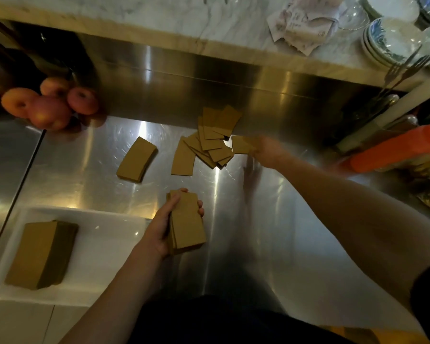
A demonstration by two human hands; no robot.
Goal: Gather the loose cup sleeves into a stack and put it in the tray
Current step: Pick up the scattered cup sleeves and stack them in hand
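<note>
Brown cardboard cup sleeves lie fanned in a loose pile (210,140) at the back of the steel counter. My left hand (163,225) grips a squared stack of sleeves (188,223) above the counter's middle. My right hand (266,151), blurred by motion, pinches one sleeve (242,144) at the right edge of the pile. A small separate stack (136,159) rests left of the pile. The white tray (104,247) sits at the lower left and holds a thick stack of sleeves (41,254).
Several apples (51,104) sit at the back left. An orange object (392,150) and utensils are at the right. On the marble ledge above are stacked bowls (392,39) and crumpled paper (301,23). The steel counter (233,219) shows bare metal between my arms.
</note>
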